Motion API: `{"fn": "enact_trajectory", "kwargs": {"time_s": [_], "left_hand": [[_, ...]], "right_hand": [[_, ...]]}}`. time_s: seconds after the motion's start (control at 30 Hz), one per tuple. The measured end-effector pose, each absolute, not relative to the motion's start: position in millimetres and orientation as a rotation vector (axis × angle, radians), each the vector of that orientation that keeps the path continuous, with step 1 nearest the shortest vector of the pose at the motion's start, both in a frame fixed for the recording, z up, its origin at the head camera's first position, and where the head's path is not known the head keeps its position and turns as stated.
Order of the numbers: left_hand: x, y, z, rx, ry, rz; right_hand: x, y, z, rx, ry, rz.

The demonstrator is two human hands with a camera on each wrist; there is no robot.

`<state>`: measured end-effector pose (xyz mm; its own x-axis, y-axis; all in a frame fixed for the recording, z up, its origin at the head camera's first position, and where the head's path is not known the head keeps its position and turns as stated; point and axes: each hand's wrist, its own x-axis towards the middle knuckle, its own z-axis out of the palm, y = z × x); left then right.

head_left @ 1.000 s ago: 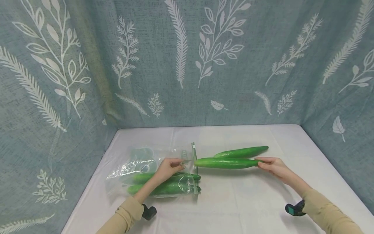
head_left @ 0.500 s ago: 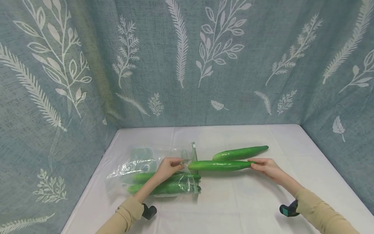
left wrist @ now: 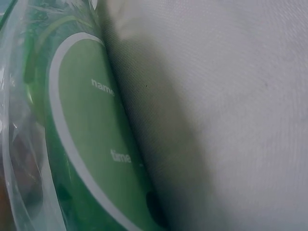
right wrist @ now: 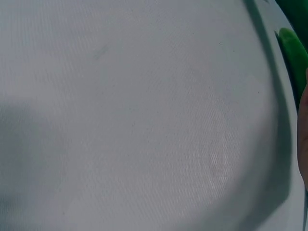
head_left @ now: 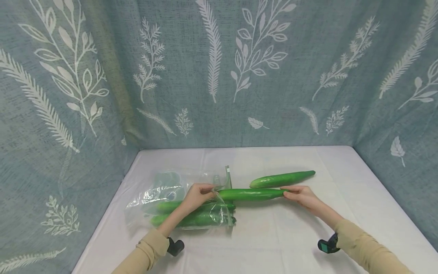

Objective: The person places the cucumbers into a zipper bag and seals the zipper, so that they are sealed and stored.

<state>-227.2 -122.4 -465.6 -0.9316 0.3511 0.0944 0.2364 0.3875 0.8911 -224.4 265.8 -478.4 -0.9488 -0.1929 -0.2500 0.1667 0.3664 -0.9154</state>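
A clear zip bag (head_left: 147, 190) lies on the left of the table, its mouth facing right. Two cucumbers (head_left: 202, 219) are inside, their tips at the opening. My left hand (head_left: 196, 198) pinches the upper layer of the bag's mouth and lifts it. My right hand (head_left: 302, 197) holds another cucumber (head_left: 251, 194) by its right end, between thumb and fingers. That cucumber's left end is within the bag's mouth, close to my left fingertips. In the left wrist view the bag's printed green label (left wrist: 91, 110) fills the left side. Only an edge of my right hand (right wrist: 302, 139) shows in the right wrist view.
One more cucumber (head_left: 282, 179) lies on the white-covered table (head_left: 273, 236), behind the held one. A leaf-patterned curtain (head_left: 226, 76) encloses the back and both sides. A dark wrist device (head_left: 328, 244) hangs under each sleeve.
My right hand has moved left with the cucumber, and its left end has passed from the bag's edge into the mouth. My left hand keeps its pinch in place.
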Motion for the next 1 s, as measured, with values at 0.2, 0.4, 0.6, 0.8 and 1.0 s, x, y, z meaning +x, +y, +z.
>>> {"fn": "enact_trajectory", "kwargs": {"time_s": [0.2, 0.4, 0.6, 0.8, 1.0], "left_hand": [[-222.7, -119.7, -456.8, 0.539, 2.533, 1.592], [-208.9, -116.4, -431.9, 0.56, 2.523, 1.579], [-206.1, -116.2, -427.8, 0.565, 2.509, 1.592], [-205.4, -116.4, -427.2, 0.564, 2.492, 1.607], [-205.3, -115.7, -427.4, 0.542, 2.495, 1.61]], "right_hand": [[-224.9, 254.6, -482.0, -0.023, 2.323, -1.605], [-224.6, 244.1, -486.3, -0.038, 2.311, -1.638], [-225.3, 232.3, -491.6, -0.05, 2.308, -1.65], [-224.7, 220.4, -495.0, -0.042, 2.326, -1.657], [-224.2, 211.2, -494.4, -0.043, 2.329, -1.652]]}}
